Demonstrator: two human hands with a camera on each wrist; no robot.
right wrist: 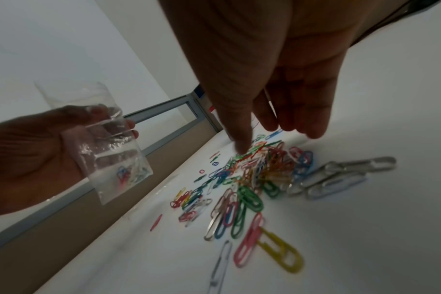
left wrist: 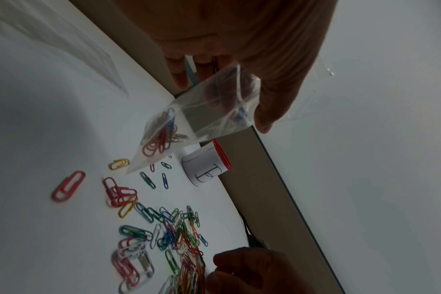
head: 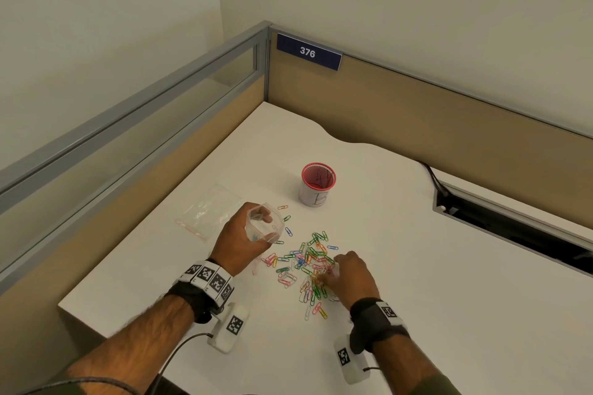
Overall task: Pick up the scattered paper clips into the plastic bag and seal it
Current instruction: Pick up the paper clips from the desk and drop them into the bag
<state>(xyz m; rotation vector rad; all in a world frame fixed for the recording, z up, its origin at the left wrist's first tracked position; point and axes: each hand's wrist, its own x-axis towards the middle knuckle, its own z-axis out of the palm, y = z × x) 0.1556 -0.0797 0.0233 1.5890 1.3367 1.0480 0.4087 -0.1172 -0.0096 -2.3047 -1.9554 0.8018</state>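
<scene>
So the left hand (head: 244, 234) has its grip wrapped around a small clear plastic bag (head: 264, 226), just left of centre in the head view, holding it up off the white bench (head: 417, 266) with the mouth open. In the left wrist view you can see a few clips already sitting in the bag's (left wrist: 189, 123) bottom corner, mostly red and blue ones.

The right hand (head: 351, 276) is down on the main pile of coloured paper clips (head: 309, 266), lower centre of the head frame. Its fingers (right wrist: 242, 139) reach down straight-ish into the heap in the right wrist view, thumb tip touching the clips, but I honestly can't tell if anything is pinched, the view's too blurry there.

The clips are spread between the two hands, with a few strays up near the bag.

Other stuff: a red-rimmed cup (head: 317, 184) with a paper label stands above the pile, and another flat clear bag (head: 208, 212) lies on the bench to the left of the held one. A blue "376" sign (head: 308, 51) sits on the partition in the upper middle.
</scene>
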